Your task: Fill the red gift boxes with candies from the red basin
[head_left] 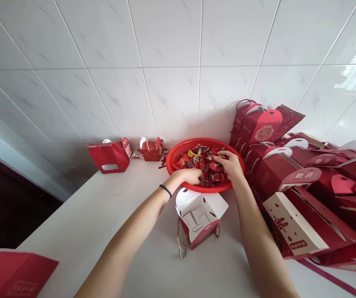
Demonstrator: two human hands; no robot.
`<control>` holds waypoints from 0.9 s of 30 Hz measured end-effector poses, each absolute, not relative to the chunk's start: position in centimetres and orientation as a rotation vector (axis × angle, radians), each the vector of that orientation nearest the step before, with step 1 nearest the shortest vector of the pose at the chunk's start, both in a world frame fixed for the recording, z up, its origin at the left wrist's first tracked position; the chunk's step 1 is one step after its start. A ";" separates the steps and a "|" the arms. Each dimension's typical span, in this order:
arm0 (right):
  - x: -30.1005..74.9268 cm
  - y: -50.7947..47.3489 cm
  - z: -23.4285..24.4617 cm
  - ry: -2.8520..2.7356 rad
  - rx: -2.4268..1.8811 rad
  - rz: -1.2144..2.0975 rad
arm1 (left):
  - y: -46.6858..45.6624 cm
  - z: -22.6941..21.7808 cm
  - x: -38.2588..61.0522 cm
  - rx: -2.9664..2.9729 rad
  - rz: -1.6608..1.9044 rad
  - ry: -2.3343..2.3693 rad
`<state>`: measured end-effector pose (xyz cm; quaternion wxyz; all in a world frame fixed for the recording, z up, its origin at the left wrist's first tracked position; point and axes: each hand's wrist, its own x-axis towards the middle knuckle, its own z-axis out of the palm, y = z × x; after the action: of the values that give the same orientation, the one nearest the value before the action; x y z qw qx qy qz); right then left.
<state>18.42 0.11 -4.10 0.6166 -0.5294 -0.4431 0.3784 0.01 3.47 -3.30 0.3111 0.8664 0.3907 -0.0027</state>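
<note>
A round red plastic basket (178, 150) against the wall holds a heap of wrapped candies (207, 167), mostly in red wrappers. Both my hands reach into it. My left hand (193, 176), with a dark band on its wrist, is curled at the near side of the heap; its fingertips are hidden among the wrappers. At the right side of the heap, my right hand (231, 164) has its thumb and fingers bent around a wrapped candy. Between my forearms stands a red gift box (201, 236) with rope handles, its flaps spread and its white inside showing.
Many red gift boxes (271, 169) are piled at the right, close to my right arm. Two small boxes stand at the back left, a red one (111, 155) and a patterned one (151, 150). Another red box (19, 275) sits at the front left. A tiled wall bounds the white table (103, 215).
</note>
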 end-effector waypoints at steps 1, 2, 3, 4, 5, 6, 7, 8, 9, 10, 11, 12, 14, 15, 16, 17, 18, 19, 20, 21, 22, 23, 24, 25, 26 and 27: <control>18.4 0.1 -4.1 -1.008 -1.214 0.885 | 3.4 -3.0 0.1 2.290 0.028 1.019; 18.4 0.1 -4.1 -0.997 -1.209 0.896 | 3.3 -2.8 0.1 2.290 0.079 1.013; 18.4 0.2 -4.1 -0.988 -1.203 0.901 | 3.2 -2.5 0.1 2.287 0.147 1.015; 18.5 0.2 -4.1 -0.979 -1.196 0.902 | 3.1 -2.3 0.1 2.280 0.226 1.028; 18.5 0.2 -4.1 -0.971 -1.189 0.903 | 3.1 -2.1 0.0 2.267 0.307 1.046; 18.6 0.2 -4.0 -0.965 -1.182 0.909 | 3.0 -1.9 0.0 2.249 0.380 1.063; 18.7 0.2 -4.0 -0.960 -1.174 0.920 | 3.0 -1.9 -0.1 2.227 0.441 1.077; 18.7 0.1 -3.9 -0.955 -1.163 0.937 | 2.9 -1.9 -0.2 2.205 0.489 1.086; 18.8 0.0 -3.9 -0.951 -1.151 0.958 | 2.9 -1.9 -0.2 2.182 0.526 1.091; 18.8 -0.1 -3.8 -0.946 -1.136 0.980 | 2.9 -2.0 -0.3 2.161 0.554 1.093; 18.8 -0.2 -3.7 -0.941 -1.119 1.002 | 3.0 -2.0 -0.3 2.140 0.575 1.095; 18.8 -0.4 -3.6 -0.937 -1.101 1.024 | 3.0 -2.1 -0.3 2.120 0.589 1.095; 18.7 -0.7 -3.3 -0.931 -1.061 1.065 | 2.9 -2.2 -0.3 2.082 0.605 1.084; 18.7 -0.8 -3.2 -0.929 -1.042 1.083 | 2.8 -2.2 -0.3 2.066 0.610 1.070; 18.7 -0.9 -3.1 -0.927 -1.024 1.099 | 2.8 -2.2 -0.3 2.050 0.617 1.050; 18.6 -1.1 -3.0 -0.926 -1.008 1.112 | 2.7 -2.2 -0.3 2.035 0.626 1.026; 18.6 -1.2 -2.9 -0.924 -0.992 1.124 | 2.6 -2.2 -0.3 2.020 0.641 1.002; 18.5 -1.2 -2.7 -0.924 -0.978 1.135 | 2.6 -2.2 -0.3 2.003 0.660 0.980; 18.5 -1.3 -2.6 -0.926 -0.967 1.146 | 2.6 -2.2 -0.3 1.985 0.683 0.961; 18.5 -1.4 -2.5 -0.932 -0.959 1.157 | 2.6 -2.2 -0.4 1.966 0.709 0.948; 18.5 -1.5 -2.5 -0.938 -0.956 1.167 | 2.7 -2.2 -0.4 1.947 0.740 0.942; 18.4 -1.5 -2.4 -0.946 -0.957 1.175 | 2.7 -2.2 -0.5 1.928 0.775 0.944; 18.4 -1.6 -2.4 -0.954 -0.962 1.179 | 2.7 -2.2 -0.5 1.910 0.811 0.949; 18.4 -1.6 -2.4 -0.961 -0.968 1.179 | 2.8 -2.2 -0.6 1.894 0.844 0.956; 18.4 -1.6 -2.4 -0.965 -0.974 1.176 | 2.8 -2.2 -0.6 1.882 0.872 0.962; 18.3 -1.6 -2.4 -0.967 -0.980 1.171 | 2.7 -2.2 -0.7 1.875 0.891 0.964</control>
<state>18.33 -1.60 -2.44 0.6188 -0.4258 -0.4205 0.5089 -0.67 2.75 -2.17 0.4135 0.7459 0.3834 0.3545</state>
